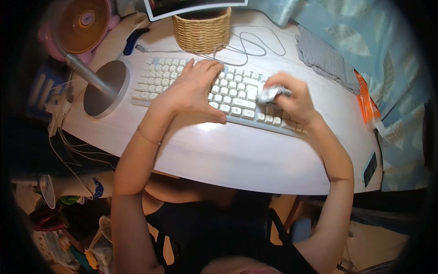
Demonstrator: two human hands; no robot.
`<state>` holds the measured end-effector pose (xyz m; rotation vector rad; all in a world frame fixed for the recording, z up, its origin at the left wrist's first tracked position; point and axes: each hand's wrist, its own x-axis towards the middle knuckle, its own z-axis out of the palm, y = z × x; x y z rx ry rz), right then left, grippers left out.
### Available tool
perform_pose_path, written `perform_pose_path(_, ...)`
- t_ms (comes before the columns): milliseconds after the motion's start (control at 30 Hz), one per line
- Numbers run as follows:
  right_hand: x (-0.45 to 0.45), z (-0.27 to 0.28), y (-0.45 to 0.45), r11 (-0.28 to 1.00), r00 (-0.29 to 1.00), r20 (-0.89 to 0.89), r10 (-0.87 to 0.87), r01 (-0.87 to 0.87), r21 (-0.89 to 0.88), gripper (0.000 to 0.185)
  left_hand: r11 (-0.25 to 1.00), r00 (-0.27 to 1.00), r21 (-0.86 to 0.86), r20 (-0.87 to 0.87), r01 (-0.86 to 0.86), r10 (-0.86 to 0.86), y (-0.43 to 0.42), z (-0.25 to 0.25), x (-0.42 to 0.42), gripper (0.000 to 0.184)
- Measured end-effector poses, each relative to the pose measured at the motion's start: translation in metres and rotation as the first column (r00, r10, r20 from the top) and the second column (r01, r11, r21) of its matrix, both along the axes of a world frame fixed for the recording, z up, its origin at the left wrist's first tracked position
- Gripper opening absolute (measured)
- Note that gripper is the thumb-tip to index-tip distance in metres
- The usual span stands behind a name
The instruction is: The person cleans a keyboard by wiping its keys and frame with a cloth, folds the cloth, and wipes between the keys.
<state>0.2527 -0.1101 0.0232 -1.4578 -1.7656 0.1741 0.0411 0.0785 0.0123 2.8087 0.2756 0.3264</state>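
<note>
A cream-coloured keyboard (238, 103) lies at a slant across the white desk. My left hand (197, 89) rests over its middle, fingers at the back edge and thumb at the front edge, gripping it across its width. Over the right part of the keyboard, my right hand (292, 97) is closed on a crumpled white wipe or cloth (270, 93), pressed near the keys. That hand is blurred, so the exact fold of the wipe cannot be made out. Some keys are hidden beneath both hands.
Behind the keyboard stand a wicker basket (202, 32) and a loose cable (248, 43). A round metal lamp base (107, 89) and pink fan (84, 23) are at left. At right lie a grey cloth (325, 59), an orange packet (366, 100) and a phone (369, 169).
</note>
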Motion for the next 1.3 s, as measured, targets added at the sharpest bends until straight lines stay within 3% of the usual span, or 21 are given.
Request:
perform_pose_path(33,0.000,0.003,-0.001,0.995,0.963,-0.252,-0.095,0.099,0.004,0.028,1.000,1.000,0.001,0.000,0.001,-0.001,0.000,0.000,0.000,0.121)
perform_pose_path(100,0.012,0.009,0.006,0.982,0.813,-0.581,0.026,0.088,0.167,0.019,1.000,1.000,-0.004,-0.001,-0.003,0.003,0.000,-0.002,0.000,0.122)
perform_pose_path(300,0.030,0.004,0.005,0.993,0.740,-0.662,-0.121,0.095,-0.075,0.009,1.000,1.000,-0.004,0.022,0.009,-0.009,0.002,-0.002,0.000,0.122)
perform_pose_path(333,0.035,0.000,0.007,0.993,0.780,-0.614,-0.121,0.092,-0.078,0.009,1.000,1.000,-0.001,0.019,0.009,-0.009,0.003,-0.003,0.001,0.123)
perform_pose_path(533,0.030,-0.001,0.008,0.997,0.734,-0.678,-0.045,-0.006,-0.072,0.012,1.000,1.000,0.008,0.025,0.008,-0.008,0.003,-0.004,0.001,0.125)
perform_pose_path(700,0.032,-0.002,0.006,0.992,0.637,-0.770,0.010,-0.102,-0.071,0.012,1.000,0.999,0.003,0.036,0.013,-0.013,0.003,-0.003,0.000,0.125)
perform_pose_path(800,0.027,0.002,0.004,0.989,0.662,-0.749,0.033,-0.130,-0.071,0.014,1.000,0.999,0.011,0.034,0.018,-0.018,0.003,-0.001,0.000,0.118)
perform_pose_path(867,0.022,0.005,0.004,0.983,0.692,-0.718,0.078,-0.174,-0.061,0.019,0.999,0.988,0.002,0.149,0.045,-0.045,0.001,-0.001,0.003,0.109)
perform_pose_path(900,0.021,0.008,0.002,0.957,0.701,-0.693,0.166,-0.284,-0.058,0.020,0.998,0.977,0.004,0.206,0.058,-0.057,0.000,0.002,0.005,0.104)
perform_pose_path(933,0.014,0.013,0.002,0.952,0.769,-0.600,0.220,-0.303,-0.039,0.022,0.990,0.955,-0.095,0.286,0.107,-0.076,-0.007,0.007,0.006,0.087)
perform_pose_path(1000,-0.002,0.014,-0.001,0.947,0.837,-0.472,0.277,-0.322,-0.014,0.031,0.901,0.898,-0.340,0.427,0.271,-0.109,-0.024,0.017,0.009,0.058)
perform_pose_path(1100,-0.021,0.020,-0.006,0.981,0.965,-0.179,0.192,-0.190,0.028,0.019,0.689,0.851,-0.596,0.521,0.413,-0.059,-0.052,0.015,0.017,0.034)
perform_pose_path(1133,-0.024,0.024,-0.010,0.989,0.976,-0.173,0.135,-0.143,-0.035,0.026,0.583,0.856,-0.694,0.517,0.422,-0.004,-0.059,0.016,0.019,0.031)
perform_pose_path(1167,-0.027,0.023,-0.011,0.990,0.969,-0.203,0.143,-0.141,0.025,0.029,0.463,0.863,-0.776,0.504,0.427,0.048,-0.062,0.017,0.021,0.028)
perform_pose_path(1233,-0.033,0.018,-0.007,0.982,0.951,-0.263,0.162,-0.128,0.140,0.035,0.405,0.883,-0.815,0.468,0.415,0.035,-0.061,0.019,0.026,0.025)
perform_pose_path(1300,-0.032,0.017,-0.007,0.973,0.975,-0.181,0.128,-0.088,0.214,0.040,0.320,0.911,-0.868,0.411,0.380,0.035,-0.061,0.021,0.031,0.022)
